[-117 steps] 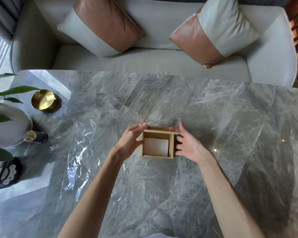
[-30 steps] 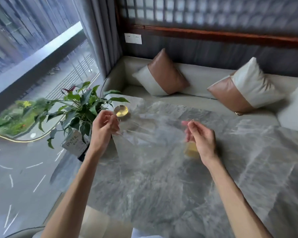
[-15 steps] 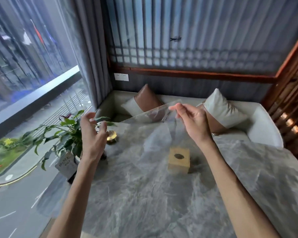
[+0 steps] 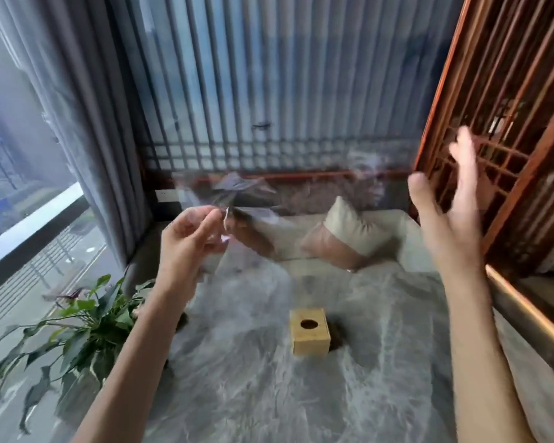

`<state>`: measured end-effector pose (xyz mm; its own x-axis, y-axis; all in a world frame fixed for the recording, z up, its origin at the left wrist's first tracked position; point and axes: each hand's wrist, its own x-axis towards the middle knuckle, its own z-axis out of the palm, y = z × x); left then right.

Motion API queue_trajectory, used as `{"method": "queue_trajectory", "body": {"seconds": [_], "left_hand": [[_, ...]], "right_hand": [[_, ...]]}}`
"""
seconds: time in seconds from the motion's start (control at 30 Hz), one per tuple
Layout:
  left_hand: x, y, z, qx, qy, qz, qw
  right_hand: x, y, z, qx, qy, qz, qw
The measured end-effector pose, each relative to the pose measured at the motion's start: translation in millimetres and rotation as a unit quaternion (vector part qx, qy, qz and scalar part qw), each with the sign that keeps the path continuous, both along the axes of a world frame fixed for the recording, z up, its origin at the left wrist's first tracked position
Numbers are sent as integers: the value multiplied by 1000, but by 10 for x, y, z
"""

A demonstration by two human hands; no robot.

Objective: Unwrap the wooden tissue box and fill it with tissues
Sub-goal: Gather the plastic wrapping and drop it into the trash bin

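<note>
The wooden tissue box [image 4: 310,336] is seen standing bare on the grey marble desk [image 4: 253,394], just right of the centre of the lower half of the frame, with the round hole in its top face turned upward; no wrap is seen on it; both hands are raised well above it and apart from it. The left hand [image 4: 186,241] is held at the middle left of the frame, its thumb and fingers pressed together in a pinch on a crumpled sheet of clear plastic film [image 4: 237,199], which is blurred and spreads upward and to the right from the pinch. The right hand [image 4: 451,215] is lifted at the upper right of the frame, in front of the reddish wooden lattice screen [image 4: 509,123]; its fingers are spread and nothing is gripped by it, though its outline is smeared by motion. A leafy potted plant [image 4: 84,327] is seen at the lower left of the frame, beside the desk's left edge; a tan-and-cream cushion [image 4: 346,235] rests on the pale sofa [image 4: 406,247] beyond the desk; grey curtains [image 4: 87,123] are hung at the upper left.
</note>
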<state>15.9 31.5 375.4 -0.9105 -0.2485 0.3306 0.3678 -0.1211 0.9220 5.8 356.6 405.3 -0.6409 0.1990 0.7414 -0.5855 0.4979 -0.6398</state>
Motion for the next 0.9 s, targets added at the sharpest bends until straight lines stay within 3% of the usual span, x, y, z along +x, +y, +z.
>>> {"method": "queue_trajectory", "body": {"seconds": [0.03, 0.07, 0.13, 0.2, 0.23, 0.33, 0.5, 0.57, 0.63, 0.7, 0.77, 0.9], "left_hand": [[32, -77, -82, 40, 6, 18, 999], [66, -142, -173, 75, 11, 33, 997], [125, -199, -368, 141, 3, 62, 988], [173, -206, -590, 194, -18, 72, 978], [206, -203, -721, 216, -34, 64, 974], [370, -286, -1138, 308, -100, 3, 946], [263, -884, -1421, 364, -93, -28, 926], [-68, -810, -1277, 260, -166, -69, 949], [-361, -490, -1065, 149, -218, -176, 948], [-501, -103, -920, 65, -203, -273, 938], [-576, 252, -877, 32, -173, -298, 938], [-576, 849, -904, 49, -148, -255, 954]], "right_hand": [[145, 10, -271, -50, -54, -44, 996], [255, -90, -520, -107, -154, -23, 982], [349, -498, -859, -251, -338, 163, 892], [251, -933, -1015, -372, -358, 281, 809], [165, -1102, -1036, -398, -340, 292, 800], [-51, -1371, -960, -393, -284, 227, 844], [-203, -969, -706, -253, -270, 227, 901], [-237, -750, -568, -214, -283, 229, 907], [-233, -532, -486, -190, -299, 204, 913], [-190, -271, -495, -186, -312, 175, 915], [-91, 67, -549, -208, -322, 152, 911], [192, 759, -719, -255, -357, 160, 884]]}}
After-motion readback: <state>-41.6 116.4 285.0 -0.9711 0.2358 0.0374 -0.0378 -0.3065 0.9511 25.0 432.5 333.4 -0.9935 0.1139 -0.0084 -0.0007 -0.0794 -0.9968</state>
